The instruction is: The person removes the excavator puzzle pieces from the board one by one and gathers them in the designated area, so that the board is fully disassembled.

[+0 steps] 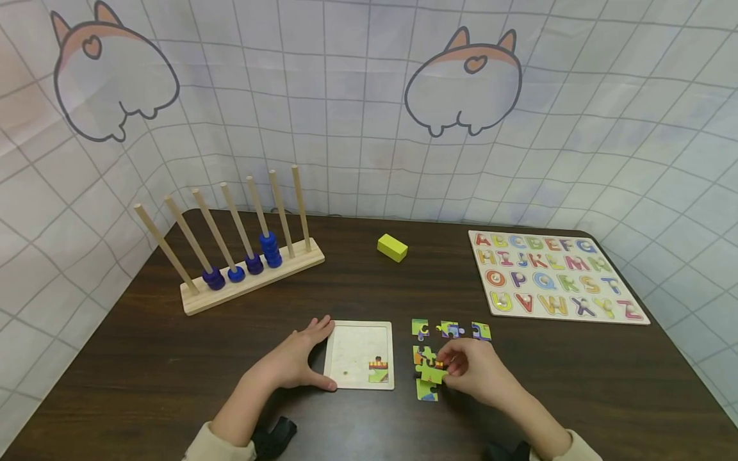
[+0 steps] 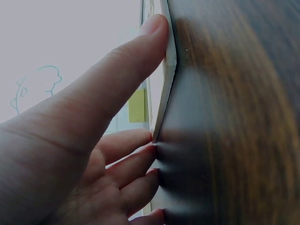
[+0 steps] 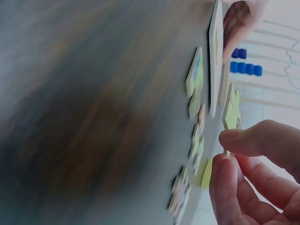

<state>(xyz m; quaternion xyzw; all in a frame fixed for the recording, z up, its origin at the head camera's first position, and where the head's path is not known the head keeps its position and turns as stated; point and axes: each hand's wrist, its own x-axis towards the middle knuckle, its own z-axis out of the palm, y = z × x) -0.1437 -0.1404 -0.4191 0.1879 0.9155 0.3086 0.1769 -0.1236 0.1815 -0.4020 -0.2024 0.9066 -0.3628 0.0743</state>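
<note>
My left hand (image 1: 294,362) is spread along the left side of a square wooden puzzle tray (image 1: 352,346). Its thumb (image 2: 136,54) touches the tray's near left corner and its fingers (image 2: 133,161) reach the far left. Inside the tray, a joined bit of puzzle (image 1: 378,370) lies at the near right. Between thumb and fingertips, my right hand (image 1: 475,371) pinches a green puzzle piece (image 1: 430,372), raised above the table. Underneath it, loose pieces are partly covered, one of them a green-and-blue piece (image 1: 426,390). Three more pieces (image 1: 451,330) form a row behind the right hand.
A wooden peg stand (image 1: 254,278) with blue rings stands at the back left. Behind the tray lies a yellow block (image 1: 393,248). An alphabet board (image 1: 553,275) occupies the right side of the dark table (image 1: 357,426), and a patterned cloth (image 1: 369,109) hangs behind.
</note>
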